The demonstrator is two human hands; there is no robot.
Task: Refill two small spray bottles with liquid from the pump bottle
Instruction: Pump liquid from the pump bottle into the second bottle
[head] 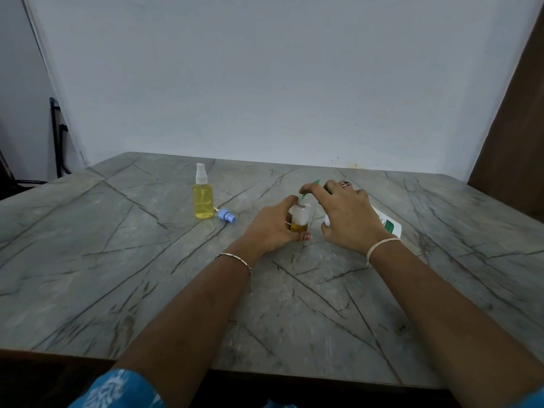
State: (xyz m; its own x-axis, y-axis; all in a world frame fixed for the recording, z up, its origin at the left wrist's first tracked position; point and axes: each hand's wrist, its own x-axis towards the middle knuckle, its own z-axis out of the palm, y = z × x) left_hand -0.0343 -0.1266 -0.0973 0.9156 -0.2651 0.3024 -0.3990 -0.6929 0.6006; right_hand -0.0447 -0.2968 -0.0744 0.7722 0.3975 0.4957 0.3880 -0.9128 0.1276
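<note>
we record the left hand (270,228) gripping a small open bottle (300,216) upright on the worktop (147,275). the right hand (347,213) clasps the pump bottle (388,223), fingers over its green pump head (315,182). well left of both hands: a filled spray bottle (203,198), with a blue spray cap (227,215) lying beside it.

The person's forearms are bare, and at the bottom edge of the view a blue garment (117,390) with a white printed pattern shows, with a sliver of the same blue at the lower right corner. The left wrist carries a thin metal chain bracelet (235,258) with a short loose end, and the left hand (273,228) shows reddish polish on one nail (307,237). The right wrist wears a pale thread band (382,245) with a knotted tail; the right hand (350,213) has a ring (346,184) set with a dark stone.
</note>
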